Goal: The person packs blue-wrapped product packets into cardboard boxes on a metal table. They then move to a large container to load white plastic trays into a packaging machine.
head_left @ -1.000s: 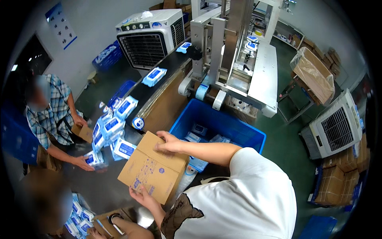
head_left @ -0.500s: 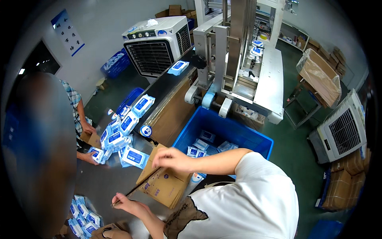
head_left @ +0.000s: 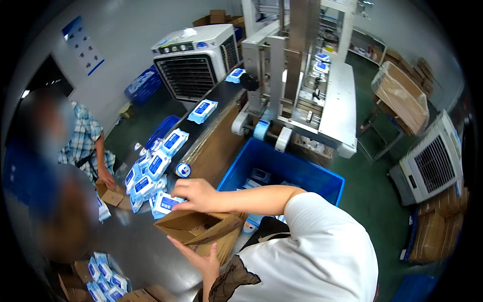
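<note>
A brown cardboard box (head_left: 183,224), its top agape, stands tilted over flat folded cartons (head_left: 227,245). My left hand (head_left: 204,259) is at the box's near side, fingers stretched and thumb apart, palm side toward the cardboard. My right hand (head_left: 197,195) hovers above the far edge, its fingers bent and the thumb apart from them; I see nothing between them. Just beyond it lies a white-and-blue wipes pack (head_left: 165,203). More wipes packs (head_left: 145,185) are heaped at the end of the black conveyor belt (head_left: 221,95).
A blue bin (head_left: 307,173) with wipes packs stands right of my arm, below a metal machine (head_left: 274,75). At the left, a co-worker's hand (head_left: 106,178) touches a small carton (head_left: 114,195). Near the lower left, packs (head_left: 105,279) fill a carton. Air coolers (head_left: 188,70) stand around.
The flat cardboard between my hands has become a hollow box. My left hand has moved right and spread its fingers; my right has shifted left. Packs on the belt moved nearer.
</note>
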